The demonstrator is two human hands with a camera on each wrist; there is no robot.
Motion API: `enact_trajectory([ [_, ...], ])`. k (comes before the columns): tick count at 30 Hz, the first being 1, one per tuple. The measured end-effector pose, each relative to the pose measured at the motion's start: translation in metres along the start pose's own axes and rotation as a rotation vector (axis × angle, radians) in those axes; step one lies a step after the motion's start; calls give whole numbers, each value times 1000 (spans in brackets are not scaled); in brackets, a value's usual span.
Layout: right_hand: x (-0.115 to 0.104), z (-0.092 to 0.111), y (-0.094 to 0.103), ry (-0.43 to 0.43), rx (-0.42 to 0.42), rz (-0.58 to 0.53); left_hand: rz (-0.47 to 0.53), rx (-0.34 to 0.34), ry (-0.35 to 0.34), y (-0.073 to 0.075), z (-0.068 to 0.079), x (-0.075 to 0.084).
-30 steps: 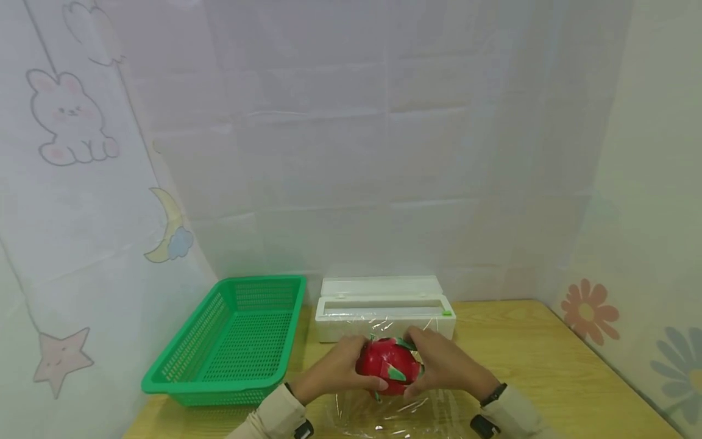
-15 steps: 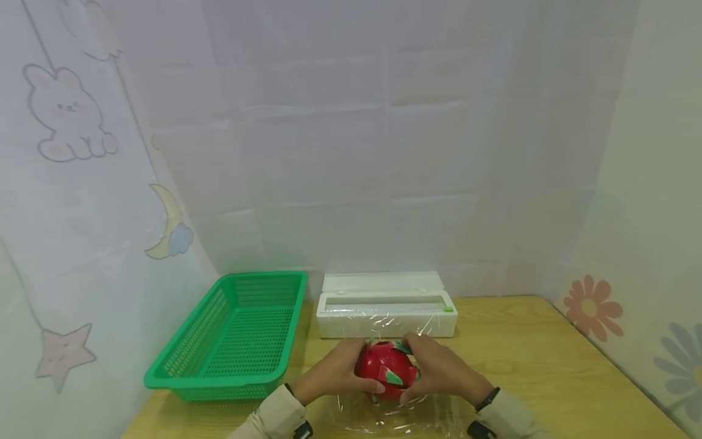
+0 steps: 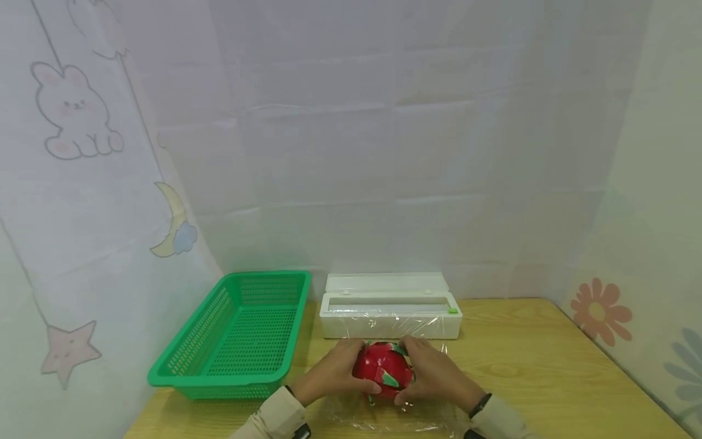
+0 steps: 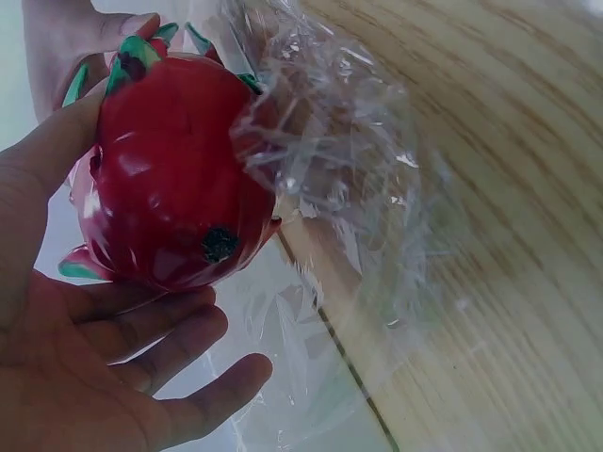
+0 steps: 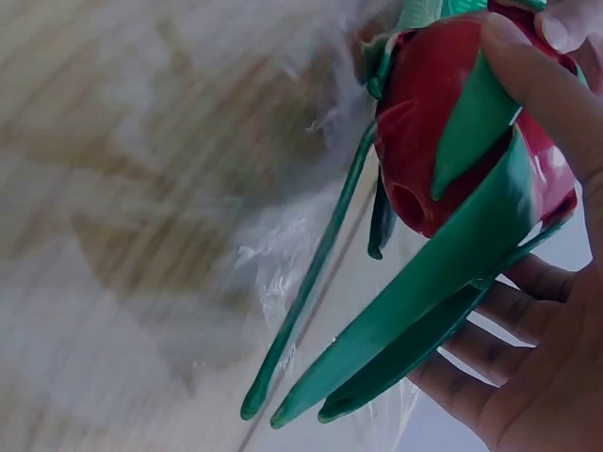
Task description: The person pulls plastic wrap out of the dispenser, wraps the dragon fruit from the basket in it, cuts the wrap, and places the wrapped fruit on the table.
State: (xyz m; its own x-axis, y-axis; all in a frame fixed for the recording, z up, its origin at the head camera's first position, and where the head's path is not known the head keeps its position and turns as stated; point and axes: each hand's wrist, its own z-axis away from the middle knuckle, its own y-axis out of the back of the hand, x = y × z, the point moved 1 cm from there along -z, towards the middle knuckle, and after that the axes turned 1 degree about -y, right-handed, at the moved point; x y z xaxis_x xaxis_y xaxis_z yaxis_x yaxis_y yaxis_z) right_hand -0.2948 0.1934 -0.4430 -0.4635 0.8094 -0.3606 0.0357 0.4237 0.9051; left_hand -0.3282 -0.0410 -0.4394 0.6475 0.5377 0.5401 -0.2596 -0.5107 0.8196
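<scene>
A red dragon fruit (image 3: pixel 382 368) with green-tipped scales is held between both hands over a sheet of clear plastic wrap (image 3: pixel 395 421). My left hand (image 3: pixel 336 371) grips its left side, thumb toward me. On the opposite side my right hand (image 3: pixel 436 373) grips it, thumb at the lower front. In the left wrist view the fruit (image 4: pixel 179 174) shows a dark round spot at one end, with crumpled wrap (image 4: pixel 349 151) beside it. Long green leaf tips (image 5: pixel 415 282) trail from the fruit in the right wrist view. Whether the fruit touches the wrap I cannot tell.
Behind the hands stands a white wrap dispenser box (image 3: pixel 390 326), lid raised, a green slider at its right end; wrap stretches from its front. To the left sits a green perforated basket (image 3: pixel 219 385). Wooden tabletop (image 3: pixel 526 353) extends to the right. A pale curtain (image 3: pixel 351 152) hangs behind.
Both hands and the dragon fruit have shifted slightly toward me and left, relative to the dispenser box. The grip stays the same. The head view has moved a little.
</scene>
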Motion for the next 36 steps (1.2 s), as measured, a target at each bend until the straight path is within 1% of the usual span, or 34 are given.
enact_trajectory([
  [2, 0, 1, -2, -4, -4, -15, -13, 4, 18, 0, 2, 0],
  [4, 0, 3, -2, -8, -14, -33, -27, 10, 21, -1, 3, 1],
  [8, 0, 5, -4, -13, -29, -71, -56, 23, 7, -3, 3, 1],
  [11, 0, 3, -4, -15, -14, -85, -77, 25, -1, 1, 3, 1],
  [15, -1, 0, -6, -19, 15, -77, -108, 36, -9, 9, 3, 3],
  [18, -3, -2, -8, -13, 26, -73, -121, 36, -8, 10, 4, 2],
  [23, -4, -1, -11, -8, 16, -96, -70, 19, -2, 4, 5, -5],
  [27, 2, 4, -9, -20, 0, -134, -21, 17, -3, 1, 4, -8],
  [33, 16, 15, -8, -49, -69, -201, 83, 15, -13, -2, 5, -13],
  [36, 23, 22, -9, -70, -93, -234, 103, 16, -24, -3, 5, -14],
])
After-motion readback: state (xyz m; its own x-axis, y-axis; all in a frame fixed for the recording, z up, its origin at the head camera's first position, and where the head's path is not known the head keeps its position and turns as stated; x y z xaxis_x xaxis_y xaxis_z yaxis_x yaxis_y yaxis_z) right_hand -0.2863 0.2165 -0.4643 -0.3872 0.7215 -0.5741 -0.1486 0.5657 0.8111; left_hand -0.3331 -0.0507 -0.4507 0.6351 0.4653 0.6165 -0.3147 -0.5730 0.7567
